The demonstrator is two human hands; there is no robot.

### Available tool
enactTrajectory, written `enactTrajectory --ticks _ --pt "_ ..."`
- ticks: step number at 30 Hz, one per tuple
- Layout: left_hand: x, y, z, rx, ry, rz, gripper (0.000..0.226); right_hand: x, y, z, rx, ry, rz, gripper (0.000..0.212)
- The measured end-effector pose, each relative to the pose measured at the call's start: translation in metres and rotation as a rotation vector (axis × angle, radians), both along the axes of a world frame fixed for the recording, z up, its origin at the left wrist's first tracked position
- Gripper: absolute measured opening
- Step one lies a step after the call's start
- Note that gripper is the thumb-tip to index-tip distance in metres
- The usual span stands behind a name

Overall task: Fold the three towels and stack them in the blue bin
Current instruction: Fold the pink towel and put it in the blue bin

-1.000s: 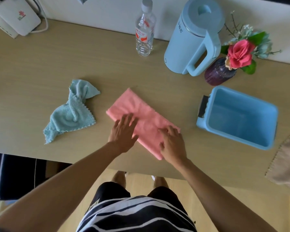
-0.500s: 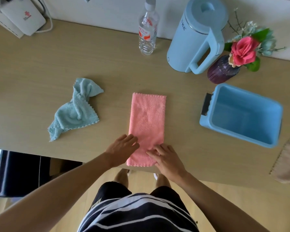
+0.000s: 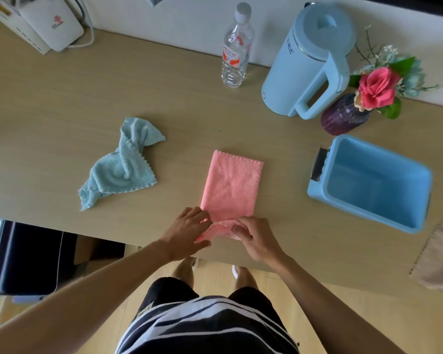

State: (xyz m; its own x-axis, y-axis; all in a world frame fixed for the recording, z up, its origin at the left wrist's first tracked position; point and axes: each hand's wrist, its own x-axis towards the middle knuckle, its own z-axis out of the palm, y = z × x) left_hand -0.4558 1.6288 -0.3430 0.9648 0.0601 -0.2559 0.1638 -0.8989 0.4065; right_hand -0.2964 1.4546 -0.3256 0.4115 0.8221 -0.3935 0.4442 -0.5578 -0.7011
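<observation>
Pink fleecy towel [image 3: 232, 183], folded to a narrow strip, lies at centre frame on the pale wood desk [image 3: 62, 118]. Its long axis runs from the lower edge of the desk up the frame, tilted slightly right at the top; the scalloped short end points toward the clear plastic bottle [image 3: 235, 52].

Both hands are at the near short end. Left hand [image 3: 187, 232] has its fingers curled on the left corner; right hand [image 3: 253, 238] pinches the right corner between thumb and fingers. Each grip is closed on the pink cloth, and the near end is lifted and bunched between them. Rest of the strip lies flat.

Key relation: the free length of the towel extends straight away from both hands, up the frame. Hands flank the same end, about equally near. Likely next move is carrying that end up over the strip to halve it, judging by the hold.

Rectangular blue plastic bin [image 3: 417, 172] sits at right of frame, well apart from the pink towel, nothing visible inside. Right hand is the nearer one to it.

Crumpled light-blue towel [image 3: 120, 169] lies left of centre, unfolded. Beige towel [image 3: 437, 259] partly cut off at lower right edge.
</observation>
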Motion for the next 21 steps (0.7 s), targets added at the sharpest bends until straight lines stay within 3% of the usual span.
enactTrajectory --ticks 3,5,7,9,16,21 --pt "0.001 -0.008 0.003 -0.180 -0.113 0.198 0.033 -0.002 -0.004 0.009 0.102 0.154 -0.102 0.036" --pt "0.002 -0.011 0.005 -0.231 -0.143 0.215 0.030 -0.001 -0.009 0.011 0.095 0.162 -0.088 0.043" --pt "0.005 -0.010 0.008 -0.292 -0.126 0.216 0.029 0.002 -0.014 0.016 0.043 0.286 -0.093 0.039" --pt "0.008 -0.007 0.013 -0.411 -0.081 0.246 0.026 0.005 -0.017 0.014 0.010 0.383 -0.093 0.050" --pt "0.033 0.009 0.023 -0.537 0.106 0.498 0.020 0.020 -0.008 0.015 0.049 0.241 -0.193 0.010" --pt "0.058 0.019 0.020 -0.524 0.123 0.684 0.031 0.044 0.018 0.011 0.091 0.104 -0.321 0.010"
